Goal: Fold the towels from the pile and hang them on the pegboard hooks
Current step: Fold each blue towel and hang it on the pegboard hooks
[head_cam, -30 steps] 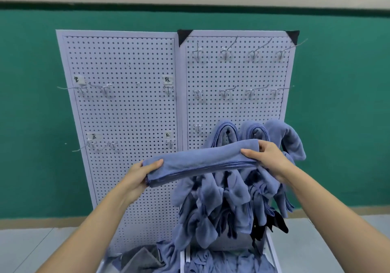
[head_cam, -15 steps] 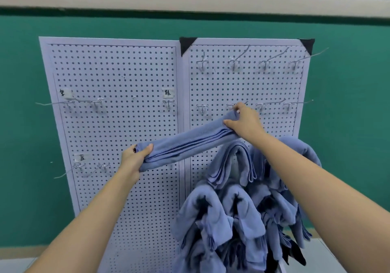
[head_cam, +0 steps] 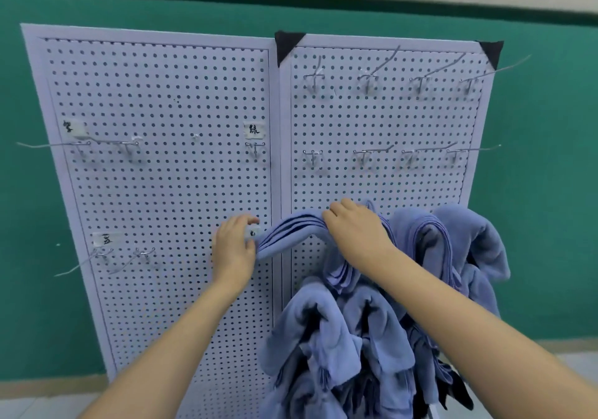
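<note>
Pegboard panels (head_cam: 168,185), two of them, stood side by side, the right one showing eight bare wire hooks (head_cam: 364,154) in two rows of four. One folded blue towel (head_cam: 288,234) lay across the seam between them, long axis near level, its left end dipping. Left hand (head_cam: 234,252) pinched that end; right hand (head_cam: 356,232) curled over the other. Hung blue towels (head_cam: 326,331), too bunched to count, drooped below.
</note>
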Demonstrator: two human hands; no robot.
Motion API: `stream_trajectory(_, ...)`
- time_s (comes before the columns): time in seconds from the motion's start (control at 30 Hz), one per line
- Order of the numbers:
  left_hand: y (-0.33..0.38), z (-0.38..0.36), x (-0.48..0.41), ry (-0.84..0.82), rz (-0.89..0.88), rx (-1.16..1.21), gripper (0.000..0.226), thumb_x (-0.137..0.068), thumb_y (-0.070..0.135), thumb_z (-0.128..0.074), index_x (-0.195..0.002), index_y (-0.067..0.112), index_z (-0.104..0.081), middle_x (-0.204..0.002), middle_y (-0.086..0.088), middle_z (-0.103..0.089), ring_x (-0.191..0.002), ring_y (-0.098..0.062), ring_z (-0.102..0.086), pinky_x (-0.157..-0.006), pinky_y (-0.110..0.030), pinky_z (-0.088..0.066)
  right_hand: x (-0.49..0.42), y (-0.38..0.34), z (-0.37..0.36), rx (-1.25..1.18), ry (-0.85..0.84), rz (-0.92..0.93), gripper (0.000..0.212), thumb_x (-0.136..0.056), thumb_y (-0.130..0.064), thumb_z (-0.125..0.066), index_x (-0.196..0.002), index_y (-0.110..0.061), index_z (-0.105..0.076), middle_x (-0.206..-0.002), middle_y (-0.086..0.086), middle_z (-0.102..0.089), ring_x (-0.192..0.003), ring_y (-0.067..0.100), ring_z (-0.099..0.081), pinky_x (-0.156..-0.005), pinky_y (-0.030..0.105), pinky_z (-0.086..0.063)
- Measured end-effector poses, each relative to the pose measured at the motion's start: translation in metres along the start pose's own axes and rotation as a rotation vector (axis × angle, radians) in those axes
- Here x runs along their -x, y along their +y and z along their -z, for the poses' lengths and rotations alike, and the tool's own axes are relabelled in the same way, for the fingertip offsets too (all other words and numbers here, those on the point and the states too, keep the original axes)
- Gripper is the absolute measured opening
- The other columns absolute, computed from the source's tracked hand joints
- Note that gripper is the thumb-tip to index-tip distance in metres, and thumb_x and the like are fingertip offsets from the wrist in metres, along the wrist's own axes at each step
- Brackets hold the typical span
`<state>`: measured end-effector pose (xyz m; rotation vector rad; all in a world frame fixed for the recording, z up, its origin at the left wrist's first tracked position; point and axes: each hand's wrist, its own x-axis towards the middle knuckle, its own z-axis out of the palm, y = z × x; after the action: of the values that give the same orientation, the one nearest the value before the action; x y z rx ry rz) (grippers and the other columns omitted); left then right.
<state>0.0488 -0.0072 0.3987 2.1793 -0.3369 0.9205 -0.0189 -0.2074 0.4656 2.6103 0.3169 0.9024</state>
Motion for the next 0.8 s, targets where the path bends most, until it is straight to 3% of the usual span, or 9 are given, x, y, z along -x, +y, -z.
stream_trajectory(0.07,0.014,0.003,0.011,-0.066,-0.067,0.083,0.027,-0.098,0.028,-0.044,-0.121,0.023,-0.058,-0.115,0.008,-0.063,-0.107,-0.015,-0.057,-0.090,-0.035,-0.047,0.003,0.001,-0.006,-0.080,-0.026,-0.032,0.022,-0.090,-0.021,-0.056,-0.107,-0.007,-0.058,-0.109,0.009,-0.057,-0.101,0.025,-0.050,-0.078,0.030,-0.035)
stream_trajectory(0.13,0.024,0.002,0.020,-0.219,-0.093,0.071,0.049,-0.093,0.054,-0.042,-0.134,0.027,-0.047,-0.125,0.014,-0.055,-0.117,-0.008,-0.050,-0.092,-0.032,-0.046,0.008,0.003,-0.004,-0.157,-0.071,-0.036,0.038,-0.095,-0.040,-0.041,-0.113,-0.009,-0.055,-0.117,0.006,-0.054,-0.107,0.025,-0.044,-0.088,0.032,-0.035)
stream_trajectory(0.2,0.024,-0.007,0.022,-0.307,-0.158,-0.136,0.062,-0.090,0.052,-0.051,-0.143,0.024,-0.035,-0.135,0.012,-0.047,-0.124,-0.010,-0.042,-0.094,-0.031,-0.044,0.010,0.005,-0.003,-0.144,-0.078,-0.043,0.053,-0.089,-0.055,-0.047,-0.119,-0.010,-0.054,-0.121,0.005,-0.052,-0.112,0.025,-0.043,-0.092,0.035,-0.038)
stream_trajectory(0.3,0.036,-0.008,0.021,-0.227,-0.124,-0.213,0.029,-0.094,0.016,-0.046,-0.122,0.021,-0.050,-0.112,-0.004,-0.063,-0.096,-0.019,-0.050,-0.068,-0.032,-0.045,0.007,0.000,-0.002,-0.015,-0.132,-0.051,0.037,-0.086,-0.036,-0.063,-0.111,-0.009,-0.058,-0.111,0.007,-0.061,-0.106,0.026,-0.051,-0.084,0.032,-0.040)
stream_trajectory(0.4,0.058,-0.003,0.019,-0.069,-0.082,-0.100,0.030,-0.097,0.013,-0.041,-0.123,0.019,-0.055,-0.093,-0.006,-0.066,-0.078,-0.022,-0.055,-0.058,-0.033,-0.038,0.000,-0.006,0.010,-0.018,-0.009,-0.157,0.024,-0.058,-0.013,-0.082,-0.067,-0.010,-0.060,-0.060,0.003,-0.059,-0.067,0.022,-0.056,-0.055,0.026,-0.029)
stream_trajectory(0.47,0.070,0.001,0.014,-0.013,-0.082,-0.069,0.027,-0.098,0.017,-0.041,-0.120,0.021,-0.057,-0.083,-0.003,-0.065,-0.069,-0.021,-0.056,-0.053,-0.033,-0.037,-0.003,-0.009,0.014,-0.171,0.073,-0.226,0.009,-0.081,-0.010,-0.065,-0.085,-0.008,-0.057,-0.069,0.002,-0.054,-0.071,0.024,-0.051,-0.056,0.025,-0.026)
stream_trajectory(0.53,0.078,0.001,0.009,-0.007,-0.048,-0.043,0.025,-0.098,0.016,-0.040,-0.115,0.020,-0.058,-0.076,-0.001,-0.062,-0.065,-0.022,-0.055,-0.053,-0.036,-0.041,-0.005,-0.011,0.012,-0.279,0.078,-0.314,0.011,-0.094,-0.008,-0.043,-0.101,-0.009,-0.051,-0.072,-0.001,-0.044,-0.073,0.023,-0.043,-0.059,0.028,-0.026)
stream_trajectory(0.7,0.087,0.004,-0.004,0.090,0.026,0.047,0.034,-0.096,0.012,-0.040,-0.123,0.021,-0.057,-0.072,0.004,-0.055,-0.058,-0.013,-0.047,-0.047,-0.027,-0.028,-0.005,-0.018,0.016,-0.554,0.172,-0.364,0.017,-0.100,-0.020,-0.038,-0.099,-0.008,-0.051,-0.076,0.004,-0.052,-0.070,0.026,-0.046,-0.057,0.035,-0.030)
stream_trajectory(0.8,0.094,0.010,-0.012,0.156,0.023,0.181,0.038,-0.095,0.012,-0.042,-0.129,0.024,-0.056,-0.078,0.005,-0.062,-0.062,-0.012,-0.052,-0.051,-0.026,-0.034,-0.009,-0.019,0.022,-0.759,0.287,-0.420,0.017,-0.099,-0.020,-0.040,-0.096,-0.009,-0.053,-0.073,0.003,-0.051,-0.069,0.025,-0.047,-0.061,0.038,-0.038)
